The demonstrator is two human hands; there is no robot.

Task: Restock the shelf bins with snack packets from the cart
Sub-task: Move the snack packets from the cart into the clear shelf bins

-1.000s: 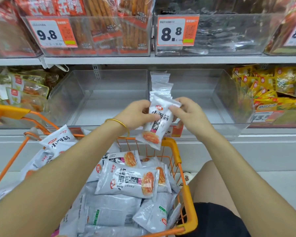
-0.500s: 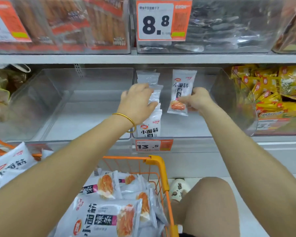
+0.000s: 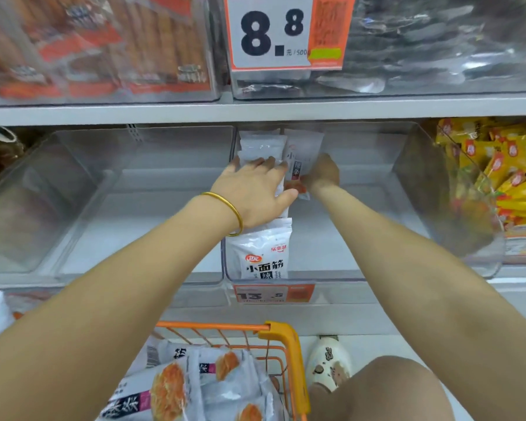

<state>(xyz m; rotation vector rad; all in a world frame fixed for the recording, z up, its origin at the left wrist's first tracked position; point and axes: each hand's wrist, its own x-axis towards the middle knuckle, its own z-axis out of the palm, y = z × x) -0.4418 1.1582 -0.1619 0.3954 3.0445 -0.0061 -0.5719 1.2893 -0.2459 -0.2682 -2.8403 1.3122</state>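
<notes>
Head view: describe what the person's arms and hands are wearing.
The left forearm and right forearm are bare, with no sleeves in view. The left hand and right hand wear no gloves. A thin gold bangle circles the left wrist; no watch shows.

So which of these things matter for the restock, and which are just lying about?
Job:
left hand, pressing the row
right hand, holding a packet
bin
cart
cart packets

Lying about:
yellow snacks
orange packs
8.8 tag
left bin
shoe
</notes>
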